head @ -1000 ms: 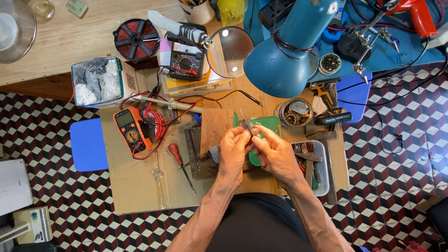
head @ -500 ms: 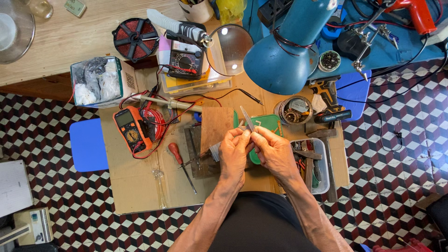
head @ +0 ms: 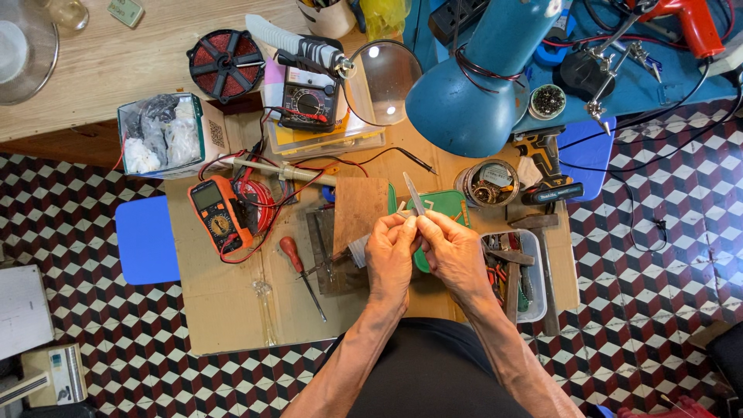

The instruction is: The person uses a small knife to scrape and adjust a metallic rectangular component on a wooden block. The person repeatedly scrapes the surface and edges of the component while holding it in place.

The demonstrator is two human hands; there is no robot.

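You are holding both hands together over the middle of the cardboard-covered bench [head: 224, 310], close to its near edge. Your left hand [head: 389, 259] and your right hand [head: 455, 255] are meeting at the fingertips, and both are pinching the lower end of a thin grey metal strip [head: 414, 193]. The strip is rising out from between your fingertips and pointing toward the far edge, leaning slightly to the left, so most of its length is showing above your hands. What exactly it is cannot be told from here.

A green cutting mat [head: 446, 205] is lying under and just beyond your hands. Just beside your left hand, a brown board [head: 358, 210] is resting on the bench, and farther left a red-handled screwdriver [head: 302, 275] is lying near the near edge. An orange multimeter [head: 219, 217] is sitting toward the left edge, well apart from your hands. Beside your right hand, a clear tray of tools [head: 515, 275] is sitting along the right edge. A blue lamp [head: 472, 89] is hanging over the far side.
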